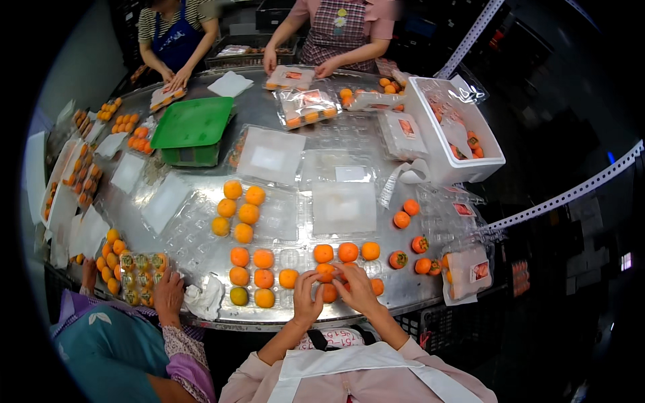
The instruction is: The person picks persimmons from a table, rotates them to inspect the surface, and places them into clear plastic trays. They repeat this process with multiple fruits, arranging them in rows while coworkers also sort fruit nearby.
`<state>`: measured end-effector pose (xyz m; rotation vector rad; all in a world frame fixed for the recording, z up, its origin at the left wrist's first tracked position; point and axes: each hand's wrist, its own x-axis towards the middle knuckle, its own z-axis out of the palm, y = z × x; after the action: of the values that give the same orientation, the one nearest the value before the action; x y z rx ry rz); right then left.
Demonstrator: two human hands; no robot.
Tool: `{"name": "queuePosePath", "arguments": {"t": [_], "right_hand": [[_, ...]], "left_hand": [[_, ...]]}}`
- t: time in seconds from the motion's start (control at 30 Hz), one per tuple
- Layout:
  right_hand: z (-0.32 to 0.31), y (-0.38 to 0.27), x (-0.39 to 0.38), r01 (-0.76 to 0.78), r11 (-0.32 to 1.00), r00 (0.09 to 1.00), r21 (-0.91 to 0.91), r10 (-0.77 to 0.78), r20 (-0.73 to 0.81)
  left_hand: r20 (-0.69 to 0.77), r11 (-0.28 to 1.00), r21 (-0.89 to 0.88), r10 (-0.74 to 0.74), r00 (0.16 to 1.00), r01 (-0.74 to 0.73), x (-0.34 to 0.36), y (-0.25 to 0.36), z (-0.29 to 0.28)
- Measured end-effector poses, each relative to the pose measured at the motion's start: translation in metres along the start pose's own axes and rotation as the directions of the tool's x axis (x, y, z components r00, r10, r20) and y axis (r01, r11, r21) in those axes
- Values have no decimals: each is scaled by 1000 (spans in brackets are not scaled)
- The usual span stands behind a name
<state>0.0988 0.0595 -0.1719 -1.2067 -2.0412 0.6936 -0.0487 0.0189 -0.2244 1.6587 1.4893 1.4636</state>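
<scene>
At the near edge of the metal table, both my hands bend over a clear plastic tray of orange persimmons. The fingers of my left hand (308,297) curl against a persimmon (324,272) in the tray's middle row. Beside it, my right hand (361,293) has its fingers closed over another persimmon, which they partly hide. More persimmons sit at the tray's far side, one of them a persimmon (369,250) at the corner. Left of my hands, a second clear tray (289,258) is partly filled, with a greenish persimmon (238,296) at its near corner.
Loose persimmons (402,219) lie to the right, near a white foam box (463,168). A green crate (191,124) stands farther back, with white pads (271,156) around it. A co-worker's hand (168,295) touches a packed tray (142,279) at left; two people work across the table.
</scene>
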Motion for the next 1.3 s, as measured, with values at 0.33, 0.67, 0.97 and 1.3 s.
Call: {"name": "queuePosePath", "arguments": {"t": [0.33,0.67,0.97,1.3], "right_hand": [[35,-8,-8,199,932,961,302,-246,124],[40,-3,-17,99,845,926,525,-271,262],[14,36,-12,69,857,987,510,-133,89],[-84,139,2,-327,822,839,466,479,-256]], "left_hand": [[-228,979,203,45,973,2,-29,-8,-10],[-408,949,234,-102,908,211,-51,10,4],[-189,893,442,2,982,84,-43,-11,-1],[-313,941,285,-90,946,184,-39,-3,2]]}}
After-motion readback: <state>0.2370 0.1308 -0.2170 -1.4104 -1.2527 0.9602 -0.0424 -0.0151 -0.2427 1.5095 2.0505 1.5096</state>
